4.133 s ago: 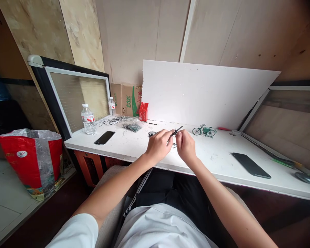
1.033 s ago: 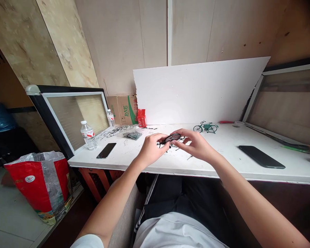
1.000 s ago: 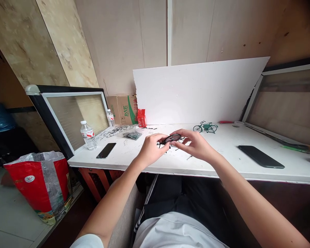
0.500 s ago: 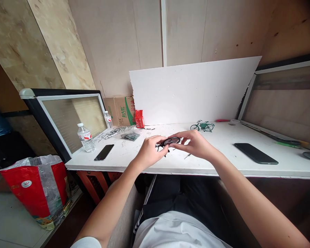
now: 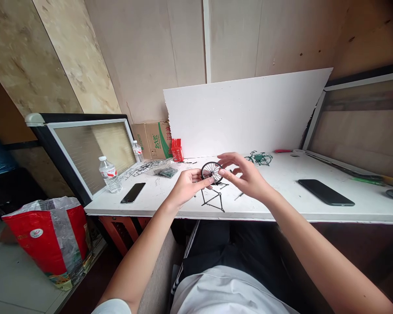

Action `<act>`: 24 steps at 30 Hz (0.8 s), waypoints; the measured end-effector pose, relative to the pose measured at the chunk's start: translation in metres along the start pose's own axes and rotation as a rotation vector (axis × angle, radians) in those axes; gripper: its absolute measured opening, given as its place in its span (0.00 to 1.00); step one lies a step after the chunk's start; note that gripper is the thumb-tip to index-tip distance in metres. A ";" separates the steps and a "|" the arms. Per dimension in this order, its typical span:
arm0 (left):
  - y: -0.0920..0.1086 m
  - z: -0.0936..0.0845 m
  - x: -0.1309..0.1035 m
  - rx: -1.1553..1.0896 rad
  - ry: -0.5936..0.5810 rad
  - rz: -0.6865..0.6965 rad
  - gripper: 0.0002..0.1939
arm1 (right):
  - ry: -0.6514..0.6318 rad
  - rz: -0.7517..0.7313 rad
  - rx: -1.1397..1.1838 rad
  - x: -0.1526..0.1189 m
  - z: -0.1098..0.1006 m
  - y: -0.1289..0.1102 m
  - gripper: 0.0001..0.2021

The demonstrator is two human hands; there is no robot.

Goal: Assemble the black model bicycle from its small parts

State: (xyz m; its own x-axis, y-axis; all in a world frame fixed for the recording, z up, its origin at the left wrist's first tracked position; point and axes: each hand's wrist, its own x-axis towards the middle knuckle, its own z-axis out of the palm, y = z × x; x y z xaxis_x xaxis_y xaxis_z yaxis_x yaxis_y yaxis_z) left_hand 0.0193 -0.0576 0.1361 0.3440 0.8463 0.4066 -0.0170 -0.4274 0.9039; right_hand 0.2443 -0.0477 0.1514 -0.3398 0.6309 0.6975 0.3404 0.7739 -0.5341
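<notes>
Obscuring wheel (image 5: 211,172) partly: left hand (image 5: 186,186)

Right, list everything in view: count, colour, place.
Desk: one, white, across middle
Wheel: one, black, centre
Frame: one, dark, below wheel
Model bicycle: one, green, back right
Phones: two, dark, either side
Bottles: two, clear, left
Packet: one, clear, left of wheel
Thin pieces: several, black, desk's left
Small box: one, red, behind packet
Carton: one, brown, beside small box
Board: one, white, desk's back
Sack: one, red, far left
Left hand: one, holding wheel
Right hand: one, by wheel
</notes>
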 end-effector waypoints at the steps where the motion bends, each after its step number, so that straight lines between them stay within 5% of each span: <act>1: -0.001 -0.001 0.001 -0.012 0.037 -0.007 0.22 | 0.026 -0.023 -0.003 0.000 0.000 0.000 0.23; 10: 0.003 0.000 0.002 -0.090 0.150 -0.001 0.21 | -0.068 -0.158 -0.077 -0.001 0.007 -0.004 0.10; 19: -0.002 0.003 -0.001 -0.070 0.145 0.059 0.23 | 0.041 -0.218 -0.147 -0.004 0.022 -0.005 0.02; 24: 0.000 0.006 -0.004 0.026 0.179 0.083 0.20 | 0.082 -0.209 -0.181 -0.005 0.027 -0.002 0.06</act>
State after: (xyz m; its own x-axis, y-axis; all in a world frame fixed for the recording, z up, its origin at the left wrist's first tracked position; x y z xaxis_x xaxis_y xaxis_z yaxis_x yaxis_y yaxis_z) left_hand 0.0233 -0.0626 0.1337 0.1701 0.8497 0.4991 -0.0136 -0.5044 0.8634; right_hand 0.2211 -0.0507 0.1361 -0.3492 0.4465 0.8238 0.4238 0.8594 -0.2861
